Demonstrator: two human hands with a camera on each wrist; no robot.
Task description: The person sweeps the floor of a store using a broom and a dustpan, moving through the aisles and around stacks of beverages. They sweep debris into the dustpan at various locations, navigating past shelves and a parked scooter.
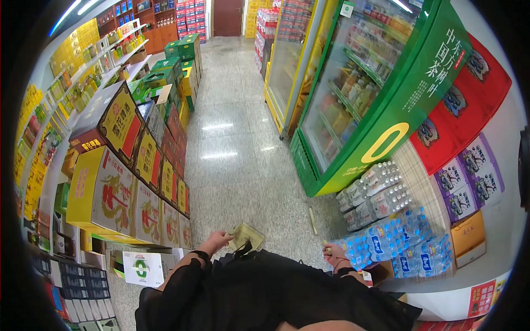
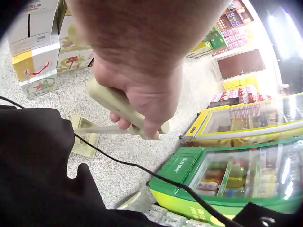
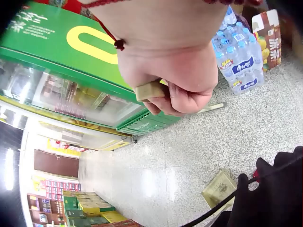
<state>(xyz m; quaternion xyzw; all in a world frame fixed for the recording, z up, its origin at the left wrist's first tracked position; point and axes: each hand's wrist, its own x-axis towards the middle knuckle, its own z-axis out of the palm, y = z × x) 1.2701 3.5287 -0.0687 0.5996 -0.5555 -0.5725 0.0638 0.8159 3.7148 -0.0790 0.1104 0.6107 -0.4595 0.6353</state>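
My left hand (image 2: 142,99) grips the beige handle (image 2: 111,101) of a long-handled dustpan, its fingers curled round the grip. A thin pale rod (image 2: 104,128) runs from it down to the dustpan (image 1: 247,236), whose flat pan is low at the floor in front of me. Off to the right, my right hand (image 1: 334,255) holds a beige broom handle (image 3: 149,91), its squared end poking out above the fist. In line with that handle, a narrow pale broom head (image 1: 313,220) shows at the floor near the bottled water; the hand hides the shaft between.
On the left, stacked drink cartons (image 1: 118,193) line the aisle. A green drinks fridge (image 1: 364,110) and shrink-wrapped water bottles (image 1: 381,243) stand at right. Speckled floor (image 1: 232,132) runs toward a brown door (image 1: 228,17). A black cord (image 2: 156,175) crosses the left wrist view.
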